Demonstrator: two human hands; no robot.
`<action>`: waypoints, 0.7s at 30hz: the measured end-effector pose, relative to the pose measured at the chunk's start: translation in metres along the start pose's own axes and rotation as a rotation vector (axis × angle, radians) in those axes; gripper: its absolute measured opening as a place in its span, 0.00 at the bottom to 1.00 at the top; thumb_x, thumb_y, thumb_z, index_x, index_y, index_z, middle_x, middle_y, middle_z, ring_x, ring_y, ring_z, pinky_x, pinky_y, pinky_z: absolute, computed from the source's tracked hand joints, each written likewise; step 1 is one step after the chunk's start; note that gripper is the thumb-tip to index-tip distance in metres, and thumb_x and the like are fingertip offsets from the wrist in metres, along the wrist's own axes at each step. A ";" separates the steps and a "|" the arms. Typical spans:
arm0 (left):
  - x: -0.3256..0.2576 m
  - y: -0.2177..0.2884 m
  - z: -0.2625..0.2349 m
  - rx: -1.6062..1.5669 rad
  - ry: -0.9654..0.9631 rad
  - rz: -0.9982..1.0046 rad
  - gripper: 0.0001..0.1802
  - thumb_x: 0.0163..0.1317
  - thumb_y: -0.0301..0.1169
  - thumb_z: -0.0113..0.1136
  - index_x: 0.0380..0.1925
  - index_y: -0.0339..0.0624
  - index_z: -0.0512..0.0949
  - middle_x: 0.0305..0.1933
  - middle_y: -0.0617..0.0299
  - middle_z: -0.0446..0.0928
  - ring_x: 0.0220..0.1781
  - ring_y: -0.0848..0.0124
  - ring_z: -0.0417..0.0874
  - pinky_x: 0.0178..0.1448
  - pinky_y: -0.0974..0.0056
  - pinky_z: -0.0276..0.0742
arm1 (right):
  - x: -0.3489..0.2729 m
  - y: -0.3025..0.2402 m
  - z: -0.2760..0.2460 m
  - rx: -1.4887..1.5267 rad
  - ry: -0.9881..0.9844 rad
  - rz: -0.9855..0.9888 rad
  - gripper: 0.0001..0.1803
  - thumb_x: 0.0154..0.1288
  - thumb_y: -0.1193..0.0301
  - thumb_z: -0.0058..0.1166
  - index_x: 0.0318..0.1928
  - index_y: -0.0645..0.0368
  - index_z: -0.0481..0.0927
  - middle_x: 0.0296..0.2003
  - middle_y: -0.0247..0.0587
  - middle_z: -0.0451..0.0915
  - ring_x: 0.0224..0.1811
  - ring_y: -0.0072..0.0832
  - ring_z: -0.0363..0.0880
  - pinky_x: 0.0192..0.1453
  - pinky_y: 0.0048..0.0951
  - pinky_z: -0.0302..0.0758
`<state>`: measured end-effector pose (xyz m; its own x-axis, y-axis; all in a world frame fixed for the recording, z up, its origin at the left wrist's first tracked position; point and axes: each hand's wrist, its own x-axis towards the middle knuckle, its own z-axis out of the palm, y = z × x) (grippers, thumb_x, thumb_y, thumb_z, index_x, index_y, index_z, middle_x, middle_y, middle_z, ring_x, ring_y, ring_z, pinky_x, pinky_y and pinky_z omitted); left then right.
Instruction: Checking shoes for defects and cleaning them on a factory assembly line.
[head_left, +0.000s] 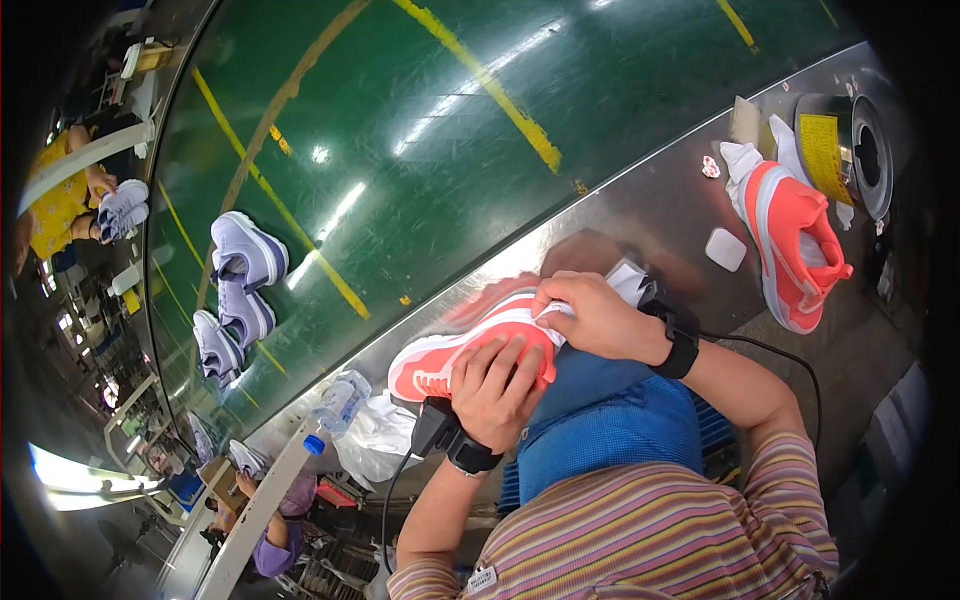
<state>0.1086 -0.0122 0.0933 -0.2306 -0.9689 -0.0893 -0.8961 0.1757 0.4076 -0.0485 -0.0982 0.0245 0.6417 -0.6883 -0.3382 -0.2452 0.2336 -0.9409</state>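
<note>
A coral-red sneaker with a white sole lies on its side at the edge of the metal ledge, its toe to the left. My left hand grips its upper, fingers bent over it. At the other end of the shoe, my right hand pinches a small white cloth between thumb and forefinger against the sole. What the cloth covers there is hidden. Both wrists carry black straps with dark devices. A second coral sneaker stands on the ledge at the right.
The green belt stretches beyond the ledge, with several lavender sneakers on its left. Near my left hand are a plastic bottle and a white bag. A white square pad and a round metal can are at the right. Co-workers are at far left.
</note>
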 end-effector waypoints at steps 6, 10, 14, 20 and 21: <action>0.000 0.000 -0.002 -0.002 0.003 0.001 0.27 0.34 0.31 0.70 0.42 0.49 0.77 0.45 0.63 0.75 0.45 0.64 0.76 0.52 0.57 0.68 | 0.000 -0.006 -0.001 -0.057 0.011 -0.052 0.05 0.51 0.78 0.54 0.31 0.63 0.75 0.30 0.49 0.76 0.35 0.45 0.75 0.41 0.36 0.70; -0.002 -0.001 -0.002 0.007 -0.013 0.000 0.22 0.41 0.33 0.66 0.41 0.49 0.78 0.45 0.64 0.76 0.47 0.65 0.75 0.52 0.57 0.68 | 0.002 -0.006 -0.001 -0.042 -0.001 -0.054 0.04 0.50 0.77 0.53 0.28 0.64 0.74 0.28 0.52 0.75 0.35 0.50 0.74 0.40 0.43 0.69; 0.000 0.000 -0.002 0.004 0.000 0.004 0.27 0.34 0.31 0.70 0.42 0.49 0.78 0.45 0.63 0.76 0.45 0.64 0.76 0.51 0.57 0.68 | 0.000 -0.006 -0.003 -0.062 -0.049 -0.051 0.05 0.50 0.79 0.53 0.31 0.62 0.75 0.30 0.50 0.75 0.36 0.48 0.73 0.40 0.40 0.69; -0.002 -0.002 -0.002 0.010 -0.008 -0.006 0.27 0.34 0.31 0.70 0.41 0.49 0.78 0.45 0.63 0.76 0.45 0.63 0.76 0.51 0.57 0.68 | 0.000 -0.006 -0.004 -0.075 -0.093 -0.025 0.05 0.50 0.79 0.53 0.31 0.62 0.75 0.30 0.49 0.74 0.37 0.48 0.73 0.41 0.41 0.68; -0.002 -0.001 -0.002 0.008 -0.007 -0.007 0.25 0.37 0.32 0.69 0.41 0.49 0.78 0.45 0.64 0.75 0.46 0.64 0.76 0.51 0.57 0.68 | -0.003 -0.006 -0.005 -0.060 -0.113 -0.028 0.05 0.50 0.79 0.53 0.31 0.62 0.75 0.29 0.50 0.73 0.37 0.47 0.72 0.41 0.41 0.68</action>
<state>0.1104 -0.0104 0.0945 -0.2273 -0.9689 -0.0980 -0.9006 0.1708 0.3997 -0.0529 -0.1006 0.0312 0.7260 -0.6113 -0.3150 -0.2671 0.1714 -0.9483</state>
